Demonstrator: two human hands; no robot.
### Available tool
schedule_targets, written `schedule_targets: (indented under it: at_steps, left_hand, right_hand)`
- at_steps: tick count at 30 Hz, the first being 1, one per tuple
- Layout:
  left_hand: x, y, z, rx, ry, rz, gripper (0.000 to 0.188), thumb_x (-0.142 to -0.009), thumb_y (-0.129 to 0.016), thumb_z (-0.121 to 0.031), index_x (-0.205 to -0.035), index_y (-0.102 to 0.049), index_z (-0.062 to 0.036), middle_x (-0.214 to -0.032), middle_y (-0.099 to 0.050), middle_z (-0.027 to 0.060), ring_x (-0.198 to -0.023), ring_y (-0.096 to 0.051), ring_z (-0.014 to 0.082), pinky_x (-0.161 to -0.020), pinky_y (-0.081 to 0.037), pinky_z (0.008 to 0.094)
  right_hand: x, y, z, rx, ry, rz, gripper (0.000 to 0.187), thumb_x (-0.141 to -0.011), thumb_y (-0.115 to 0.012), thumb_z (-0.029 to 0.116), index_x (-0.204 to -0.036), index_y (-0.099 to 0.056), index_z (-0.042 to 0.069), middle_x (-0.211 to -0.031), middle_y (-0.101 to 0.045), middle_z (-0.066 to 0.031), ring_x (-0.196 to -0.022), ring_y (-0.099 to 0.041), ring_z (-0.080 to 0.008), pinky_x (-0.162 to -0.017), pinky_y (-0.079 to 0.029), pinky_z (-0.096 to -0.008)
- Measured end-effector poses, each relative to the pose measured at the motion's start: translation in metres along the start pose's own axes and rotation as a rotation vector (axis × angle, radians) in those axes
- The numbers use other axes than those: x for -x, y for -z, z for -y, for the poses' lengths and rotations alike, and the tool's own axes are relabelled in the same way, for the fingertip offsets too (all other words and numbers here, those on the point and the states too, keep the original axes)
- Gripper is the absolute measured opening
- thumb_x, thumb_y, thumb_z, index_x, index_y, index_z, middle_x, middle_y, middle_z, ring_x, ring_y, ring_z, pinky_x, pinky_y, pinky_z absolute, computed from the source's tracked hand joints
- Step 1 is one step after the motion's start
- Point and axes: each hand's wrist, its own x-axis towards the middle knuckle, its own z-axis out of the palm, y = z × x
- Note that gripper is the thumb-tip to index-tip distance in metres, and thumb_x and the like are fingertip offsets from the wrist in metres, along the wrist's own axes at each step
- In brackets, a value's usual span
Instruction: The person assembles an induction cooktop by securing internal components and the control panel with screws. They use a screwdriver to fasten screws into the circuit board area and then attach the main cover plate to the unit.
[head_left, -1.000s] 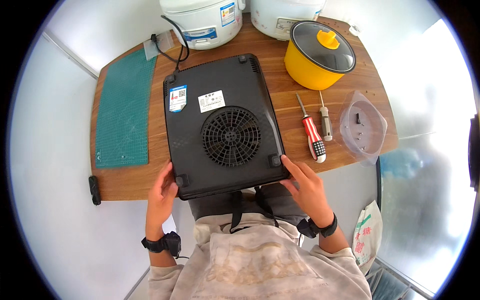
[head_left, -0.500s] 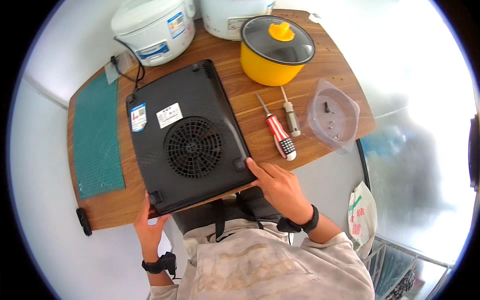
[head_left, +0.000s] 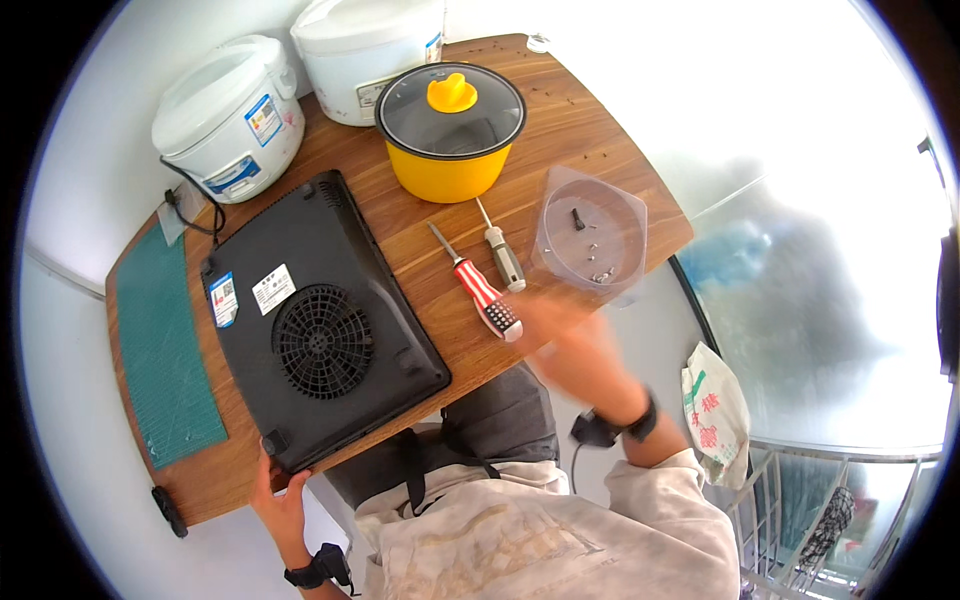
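Observation:
A black induction cooker (head_left: 385, 300) lies upside down on the wooden table, its round fan grille and labels facing up. My left hand (head_left: 282, 507) grips its near left corner, the fingers along the side and the thumb at the front edge. Beside the cooker is a screwdriver (head_left: 482, 295) with a red-and-white striped handle. My right hand (head_left: 575, 350), smeared by motion, is off the cooker and close to that handle's end; its fingers cannot be made out. A grey-handled screwdriver (head_left: 506, 262) lies just right of the striped one. Several small screws sit in a clear plastic tray (head_left: 553, 215).
Behind the cooker stand two white rice cookers (head_left: 205, 105) (head_left: 345, 40) and a yellow pot (head_left: 450, 172) with a glass lid. A green cutting mat (head_left: 165, 350) covers the table's left side. A black cable (head_left: 205, 200) runs at the back left. Below right hangs a pale bag (head_left: 716, 410).
My right hand has left the cooker's near right corner and moved right, toward the screwdrivers. My left hand stays at the near left corner. The whole view has shifted and turned.

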Motion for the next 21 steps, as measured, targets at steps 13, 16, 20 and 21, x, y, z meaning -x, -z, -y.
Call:
schedule_targets:
  at_steps: [13, 16, 20, 21]
  left_hand:
    - [-0.004, 0.004, -0.005, 0.157, 0.166, 0.031, 0.077, -0.067, -0.075, 0.010, -0.141, -0.057, 0.0005, -0.113, -0.069, 0.0107, -0.096, -0.065, 0.0183, -0.085, -0.054, 0.0314]
    - [-0.004, 0.004, -0.002, 0.153, 0.127, 0.027, 0.077, -0.066, -0.075, 0.011, -0.140, -0.057, 0.0016, -0.115, -0.069, 0.0108, -0.099, -0.064, 0.0192, -0.088, -0.053, 0.0319]
    - [-0.005, 0.004, 0.000, 0.139, 0.135, 0.026, 0.075, -0.065, -0.074, 0.011, -0.138, -0.058, 0.0033, -0.115, -0.069, 0.0102, -0.103, -0.064, 0.0196, -0.093, -0.052, 0.0331]
    - [-0.006, 0.004, 0.000, 0.135, 0.130, 0.034, 0.074, -0.066, -0.074, 0.011, -0.138, -0.058, 0.0034, -0.115, -0.069, 0.0102, -0.103, -0.064, 0.0196, -0.092, -0.053, 0.0331]
  right_hand:
    - [-0.038, 0.062, -0.158, 0.123, -0.305, 0.337, 0.016, -0.083, -0.069, 0.009, -0.098, -0.075, 0.008, -0.087, -0.074, -0.0109, -0.076, -0.069, -0.0282, -0.068, -0.054, -0.0379]
    - [-0.039, 0.054, -0.159, 0.080, -0.263, 0.383, 0.017, -0.081, -0.067, 0.007, -0.097, -0.075, 0.009, -0.090, -0.074, -0.0103, -0.082, -0.068, -0.0300, -0.072, -0.053, -0.0402]
    - [-0.038, 0.046, -0.164, 0.106, -0.259, 0.421, 0.013, -0.082, -0.065, 0.007, -0.092, -0.073, 0.009, -0.087, -0.072, -0.0122, -0.084, -0.068, -0.0332, -0.072, -0.053, -0.0439]
    - [-0.036, 0.044, -0.166, 0.115, -0.253, 0.426, 0.012, -0.082, -0.065, 0.006, -0.090, -0.073, 0.009, -0.086, -0.072, -0.0129, -0.085, -0.067, -0.0343, -0.072, -0.053, -0.0453]
